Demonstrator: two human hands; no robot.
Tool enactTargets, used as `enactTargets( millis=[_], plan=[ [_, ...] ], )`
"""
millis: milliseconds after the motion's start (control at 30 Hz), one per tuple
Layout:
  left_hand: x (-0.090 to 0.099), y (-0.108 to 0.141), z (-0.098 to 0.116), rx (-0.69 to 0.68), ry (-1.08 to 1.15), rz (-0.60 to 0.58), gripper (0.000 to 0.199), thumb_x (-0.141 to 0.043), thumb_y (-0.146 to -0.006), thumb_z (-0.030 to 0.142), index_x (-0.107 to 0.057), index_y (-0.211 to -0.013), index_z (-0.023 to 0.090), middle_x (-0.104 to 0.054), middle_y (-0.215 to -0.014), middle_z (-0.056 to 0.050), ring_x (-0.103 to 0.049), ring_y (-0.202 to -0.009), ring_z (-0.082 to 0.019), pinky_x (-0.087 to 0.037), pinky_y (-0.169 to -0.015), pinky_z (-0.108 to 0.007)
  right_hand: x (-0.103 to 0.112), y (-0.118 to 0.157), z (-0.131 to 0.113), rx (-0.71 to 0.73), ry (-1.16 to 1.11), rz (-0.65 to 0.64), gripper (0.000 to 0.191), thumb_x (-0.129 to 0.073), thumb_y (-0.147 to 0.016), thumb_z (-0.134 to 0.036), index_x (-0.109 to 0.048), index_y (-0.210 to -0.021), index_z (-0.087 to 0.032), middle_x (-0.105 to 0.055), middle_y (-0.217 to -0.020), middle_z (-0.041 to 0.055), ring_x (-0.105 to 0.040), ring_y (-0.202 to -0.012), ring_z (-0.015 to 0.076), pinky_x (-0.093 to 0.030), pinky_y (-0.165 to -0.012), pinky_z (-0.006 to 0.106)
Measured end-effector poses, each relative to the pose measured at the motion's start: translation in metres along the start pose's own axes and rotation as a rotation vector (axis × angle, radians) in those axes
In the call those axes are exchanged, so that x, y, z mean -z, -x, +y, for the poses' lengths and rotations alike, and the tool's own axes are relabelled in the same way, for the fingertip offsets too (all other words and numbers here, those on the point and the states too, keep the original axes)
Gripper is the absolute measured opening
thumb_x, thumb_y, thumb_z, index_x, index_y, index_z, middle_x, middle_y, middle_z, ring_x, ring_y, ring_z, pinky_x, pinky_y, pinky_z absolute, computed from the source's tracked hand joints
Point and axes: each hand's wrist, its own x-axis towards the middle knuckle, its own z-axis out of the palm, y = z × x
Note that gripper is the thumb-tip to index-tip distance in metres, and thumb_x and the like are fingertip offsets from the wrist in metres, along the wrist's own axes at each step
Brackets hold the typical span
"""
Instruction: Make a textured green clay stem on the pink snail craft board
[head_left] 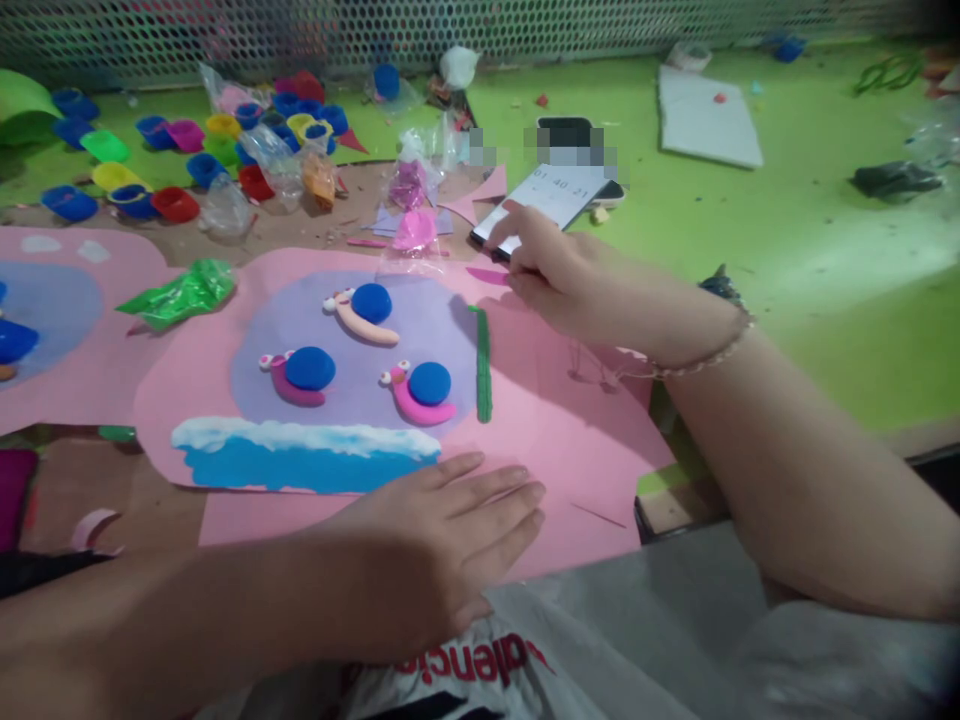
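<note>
The head view shows the left hand (469,525) spread flat on pink paper (592,450); the right hand (551,265), fingers curled, seems to touch the phone (562,195) on the bench (810,290), any pinch unclear.

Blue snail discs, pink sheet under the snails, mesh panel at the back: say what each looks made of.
Blue snail discs: probably modelling clay, matte with soft rounded edges.
Pink sheet: paper or thin craft foam, flat and dull; I can't tell which.
Mesh panel: likely metal, greyish with a slight sheen and regular holes, though plastic is possible.
</note>
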Motion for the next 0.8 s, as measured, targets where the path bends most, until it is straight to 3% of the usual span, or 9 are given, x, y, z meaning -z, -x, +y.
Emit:
enactTargets(
  millis=[67, 167, 400, 800],
  plan=[
    [0.0003, 0.0, 0.0001, -0.002, 0.0, 0.0, 0.051, -0.041, -0.094, 0.037, -0.044, -0.138, 0.011, -0.045, -0.147, -0.007, -0.038, -0.136, -0.023, -0.028, -0.114, -0.038, 0.0011, -0.0012, -0.0026, -0.044, 0.044, -0.019, 0.019, -0.034, -0.094, -0.022, -0.051, -0.097, -0.015, -0.052, -0.072, 0.004, -0.039, -0.058, 0.0122, -0.029, -0.055, 0.028],
    [-0.0003, 0.0004, 0.0008, -0.004, -0.004, 0.007, 0.051, -0.041, -0.094, 0.037, -0.044, -0.138, 0.011, -0.045, -0.147, -0.007, -0.038, -0.136, -0.023, -0.028, -0.114, -0.038, 0.0022, -0.0034, -0.0076, -0.064, 0.068, -0.081, 0.025, -0.035, -0.095, -0.029, -0.051, -0.082, -0.017, -0.049, -0.067, 0.0023, -0.034, -0.055, 0.0106, -0.027, -0.054, 0.027],
    [-0.0031, 0.0009, 0.0014, 0.018, 0.023, 0.017, 0.053, -0.045, -0.093, 0.038, -0.044, -0.138, 0.011, -0.045, -0.147, -0.007, -0.038, -0.137, -0.023, -0.028, -0.114, -0.039, 0.0, -0.0023, -0.0071, -0.057, 0.141, -0.13, 0.029, -0.032, -0.096, -0.03, -0.054, -0.084, -0.016, -0.048, -0.061, 0.0016, -0.034, -0.053, 0.011, -0.023, -0.055, 0.029],
    [-0.0052, 0.0008, 0.0031, 0.038, 0.057, 0.019, 0.052, -0.046, -0.092, 0.036, -0.045, -0.137, 0.012, -0.047, -0.145, -0.007, -0.037, -0.137, -0.021, -0.027, -0.115, -0.038, 0.0042, 0.0022, 0.001, -0.031, 0.111, -0.169, 0.026, -0.036, -0.094, -0.029, -0.043, -0.072, -0.019, -0.039, -0.058, -0.002, -0.028, -0.052, 0.009, -0.022, -0.053, 0.028]
  ],
)
